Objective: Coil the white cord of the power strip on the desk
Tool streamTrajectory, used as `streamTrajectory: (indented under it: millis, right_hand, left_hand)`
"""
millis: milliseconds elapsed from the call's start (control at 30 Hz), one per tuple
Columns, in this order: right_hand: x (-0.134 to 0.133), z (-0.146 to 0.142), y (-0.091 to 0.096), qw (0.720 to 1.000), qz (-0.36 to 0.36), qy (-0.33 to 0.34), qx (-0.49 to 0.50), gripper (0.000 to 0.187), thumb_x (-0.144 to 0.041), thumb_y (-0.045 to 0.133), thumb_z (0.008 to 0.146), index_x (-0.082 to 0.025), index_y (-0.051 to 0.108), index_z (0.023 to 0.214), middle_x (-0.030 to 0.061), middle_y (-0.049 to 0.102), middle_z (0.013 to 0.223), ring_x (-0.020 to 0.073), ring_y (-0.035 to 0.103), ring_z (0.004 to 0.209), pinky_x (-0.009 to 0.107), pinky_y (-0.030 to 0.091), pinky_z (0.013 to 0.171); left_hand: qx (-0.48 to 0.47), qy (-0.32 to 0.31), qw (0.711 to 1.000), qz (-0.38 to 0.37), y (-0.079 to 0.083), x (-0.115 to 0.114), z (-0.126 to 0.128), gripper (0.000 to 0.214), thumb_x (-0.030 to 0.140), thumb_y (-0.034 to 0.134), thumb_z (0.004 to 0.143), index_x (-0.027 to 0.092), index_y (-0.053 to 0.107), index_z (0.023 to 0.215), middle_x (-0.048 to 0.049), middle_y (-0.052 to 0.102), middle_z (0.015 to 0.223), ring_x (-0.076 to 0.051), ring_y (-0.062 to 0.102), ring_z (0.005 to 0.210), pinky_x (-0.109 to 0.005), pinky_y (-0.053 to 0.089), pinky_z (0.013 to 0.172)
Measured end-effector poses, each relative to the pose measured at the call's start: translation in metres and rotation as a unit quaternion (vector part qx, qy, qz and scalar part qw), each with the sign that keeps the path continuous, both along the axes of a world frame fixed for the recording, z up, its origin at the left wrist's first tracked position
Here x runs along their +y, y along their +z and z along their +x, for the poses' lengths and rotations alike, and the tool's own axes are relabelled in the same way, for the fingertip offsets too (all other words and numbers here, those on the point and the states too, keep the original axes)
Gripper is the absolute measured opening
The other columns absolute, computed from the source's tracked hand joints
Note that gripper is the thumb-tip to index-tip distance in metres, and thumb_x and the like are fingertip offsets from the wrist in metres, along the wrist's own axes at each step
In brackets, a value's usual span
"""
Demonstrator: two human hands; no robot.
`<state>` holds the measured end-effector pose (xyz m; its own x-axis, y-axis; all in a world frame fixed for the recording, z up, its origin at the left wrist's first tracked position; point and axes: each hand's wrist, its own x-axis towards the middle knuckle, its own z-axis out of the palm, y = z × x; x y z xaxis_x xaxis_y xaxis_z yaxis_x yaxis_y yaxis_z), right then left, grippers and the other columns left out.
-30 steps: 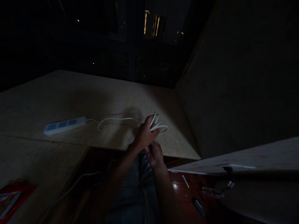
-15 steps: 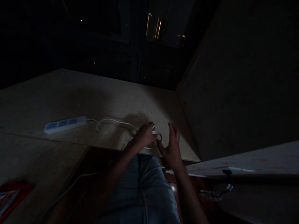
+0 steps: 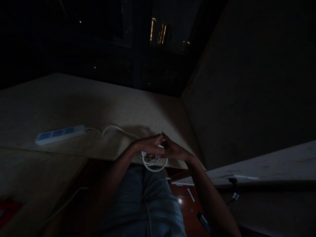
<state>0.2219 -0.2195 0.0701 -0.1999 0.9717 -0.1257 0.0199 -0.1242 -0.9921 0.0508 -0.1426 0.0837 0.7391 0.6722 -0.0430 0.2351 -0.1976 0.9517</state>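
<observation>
A coiled white power cord (image 3: pixel 155 170) hangs in loops beneath my two hands, just over the counter's near edge. My left hand (image 3: pixel 149 144) is closed around the coil. Fingers of my right hand (image 3: pixel 174 150) meet those of the left and close on the cord's loops; the exact grip is partly hidden in the dark. From the coil the cord runs left across the counter to a white power strip (image 3: pixel 60 134) with blue socket faces, lying flat.
A pale stone counter (image 3: pixel 138 105) stretches below a dark window (image 3: pixel 163 36). At the right rises a wall (image 3: pixel 247 98). My legs in jeans (image 3: pixel 153 204) are below the counter edge. A red packet (image 3: pixel 10 210) lies at lower left, and a dark object (image 3: pixel 204 222) is on the floor.
My right hand, apart with fingers spread before, has come left and closed against the left hand at the cord. The coil now hangs lower in larger loops. The view has shifted slightly.
</observation>
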Motion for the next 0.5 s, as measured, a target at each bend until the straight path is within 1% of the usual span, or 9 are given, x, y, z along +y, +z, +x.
streamTrajectory:
  millis: [67, 100, 167, 233, 300, 367, 400, 500]
  right_hand:
    - [0.004, -0.005, -0.006, 0.998, -0.017, -0.004, 0.06, 0.084, -0.008, 0.083, 0.06, -0.015, 0.051, 0.137, -0.0046, 0.074, 0.081, 0.0136, 0.068, 0.072, 0.025, 0.055, 0.068]
    - [0.006, -0.007, -0.008, 0.996, -0.019, -0.012, 0.092, 0.078, -0.009, 0.082, 0.063, -0.015, 0.052, 0.135, -0.005, 0.073, 0.08, 0.0131, 0.067, 0.068, 0.024, 0.054, 0.065]
    - [0.01, -0.01, -0.014, 0.992, -0.015, -0.033, 0.125, 0.063, -0.012, 0.081, 0.067, -0.016, 0.059, 0.127, -0.0042, 0.073, 0.08, 0.0123, 0.065, 0.062, 0.023, 0.052, 0.06]
    - [0.013, -0.01, -0.019, 0.991, -0.02, -0.052, 0.119, 0.045, -0.016, 0.079, 0.072, -0.015, 0.065, 0.114, -0.0033, 0.073, 0.076, 0.0111, 0.061, 0.056, 0.021, 0.048, 0.054]
    - [0.015, -0.009, -0.023, 0.991, -0.036, -0.074, 0.102, 0.031, -0.021, 0.078, 0.075, -0.014, 0.069, 0.104, -0.0024, 0.071, 0.071, 0.0099, 0.059, 0.052, 0.019, 0.043, 0.049]
    - [0.016, -0.006, -0.028, 0.99, -0.059, -0.093, 0.09, 0.027, -0.026, 0.078, 0.075, -0.013, 0.069, 0.098, -0.0019, 0.07, 0.067, 0.0094, 0.057, 0.05, 0.019, 0.04, 0.047]
    - [0.017, -0.004, -0.03, 0.989, -0.072, -0.098, 0.089, 0.028, -0.027, 0.077, 0.075, -0.013, 0.069, 0.097, -0.0018, 0.069, 0.065, 0.0098, 0.057, 0.049, 0.02, 0.04, 0.047]
    - [0.02, 0.003, -0.037, 0.982, -0.116, -0.105, 0.105, 0.03, -0.028, 0.077, 0.071, -0.013, 0.067, 0.095, -0.0022, 0.067, 0.063, 0.0124, 0.059, 0.049, 0.022, 0.042, 0.048]
  left_hand:
    - [0.021, -0.025, 0.997, -0.072, 0.003, 0.004, 0.002, 0.037, 0.037, 0.078, 0.062, 0.021, 0.064, 0.092, 0.0053, 0.064, 0.051, -0.013, 0.049, 0.03, -0.023, 0.033, 0.035]
    - [0.034, -0.035, 0.994, -0.093, 0.004, 0.005, 0.005, 0.039, 0.042, 0.077, 0.066, 0.021, 0.063, 0.095, 0.0051, 0.063, 0.049, -0.013, 0.048, 0.029, -0.022, 0.031, 0.034]
    - [0.041, -0.007, 0.995, -0.094, 0.003, 0.009, 0.013, 0.046, 0.053, 0.076, 0.068, 0.02, 0.061, 0.096, 0.0045, 0.061, 0.046, -0.013, 0.048, 0.029, -0.022, 0.031, 0.035]
    - [0.041, 0.033, 0.995, -0.083, -0.001, 0.015, 0.023, 0.053, 0.061, 0.076, 0.066, 0.02, 0.06, 0.095, 0.0039, 0.059, 0.043, -0.015, 0.049, 0.029, -0.023, 0.031, 0.036]
    - [0.036, 0.074, 0.993, -0.088, -0.008, 0.023, 0.033, 0.056, 0.064, 0.078, 0.062, 0.02, 0.059, 0.089, 0.0027, 0.059, 0.043, -0.017, 0.05, 0.029, -0.024, 0.031, 0.036]
    - [0.033, 0.103, 0.989, -0.097, -0.015, 0.031, 0.044, 0.054, 0.067, 0.078, 0.061, 0.021, 0.057, 0.079, 0.0021, 0.059, 0.044, -0.017, 0.051, 0.029, -0.025, 0.031, 0.037]
    - [0.036, 0.107, 0.989, -0.095, -0.018, 0.034, 0.049, 0.054, 0.069, 0.075, 0.063, 0.021, 0.056, 0.075, 0.0018, 0.058, 0.045, -0.017, 0.051, 0.029, -0.025, 0.032, 0.038]
    - [0.083, 0.106, 0.99, -0.051, -0.027, 0.043, 0.065, 0.056, 0.076, 0.06, 0.074, 0.02, 0.053, 0.07, -0.0011, 0.059, 0.049, -0.019, 0.056, 0.036, -0.027, 0.036, 0.044]
